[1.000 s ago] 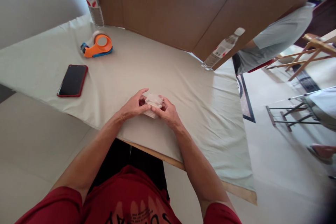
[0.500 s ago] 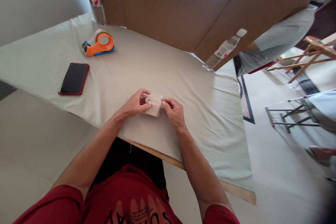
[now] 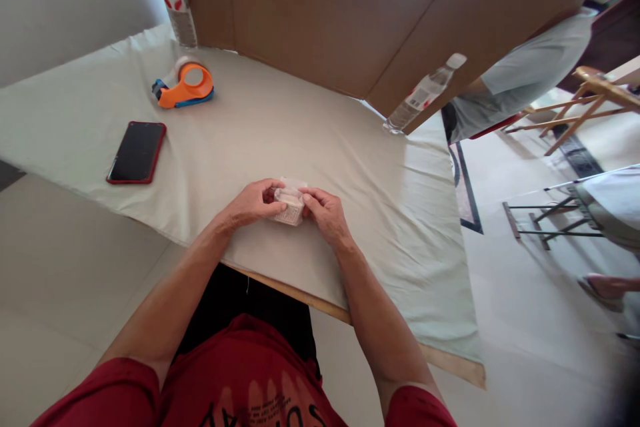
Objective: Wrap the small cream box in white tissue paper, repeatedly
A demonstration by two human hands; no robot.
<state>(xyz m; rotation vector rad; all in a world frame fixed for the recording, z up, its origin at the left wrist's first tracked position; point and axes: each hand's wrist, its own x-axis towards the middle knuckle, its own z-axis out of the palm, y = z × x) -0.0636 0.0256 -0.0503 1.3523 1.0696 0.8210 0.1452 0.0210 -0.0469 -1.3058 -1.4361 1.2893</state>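
A small pale box-like packet (image 3: 289, 213) in clear plastic wrap, with fine printing or a raised pattern on its near face, is held just over the cloth near the table's front edge. My left hand (image 3: 254, 202) grips its left side, the thumb lying along the front. From the right, my right hand (image 3: 326, 212) pinches the corner of the wrap between thumb and fingers. Loose clear film (image 3: 294, 183) stands up behind the packet. What exactly is inside the wrap is too small to make out.
On the pale tablecloth (image 3: 240, 133) lie a red-cased phone (image 3: 136, 152) and an orange tape dispenser (image 3: 193, 85). Water bottles (image 3: 176, 3) (image 3: 425, 95) stand against a tall cardboard panel (image 3: 310, 13). Beyond the right edge are a seated person (image 3: 530, 60) and a wooden stool (image 3: 595, 90).
The packet has tipped so that more of its top shows, and the film is folded differently. My right hand has shifted slightly left, closer against the packet.
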